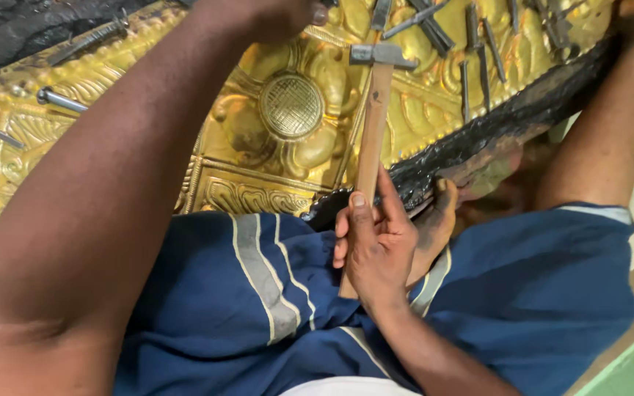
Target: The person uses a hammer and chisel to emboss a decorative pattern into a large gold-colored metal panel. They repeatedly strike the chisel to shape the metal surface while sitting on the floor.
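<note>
My right hand [376, 246] grips the lower end of a hammer's wooden handle [372, 132]. Its small steel head [383, 54] hovers over a gold-coloured embossed metal sheet [288, 139] with a round floral boss [291, 106]. My left arm crosses from the lower left to the top edge. My left hand [284, 15] rests there on the sheet, mostly cut off by the frame, fingers curled; what it holds is hidden. A thin metal tool [380, 15] stands just right of it.
Several steel punches [478, 37] lie on the sheet at the top right, and others [60, 99] lie at the left. The sheet sits on a black pitch bed [478, 139]. My legs in blue shorts [258, 293] and a foot [438, 216] press against its near edge.
</note>
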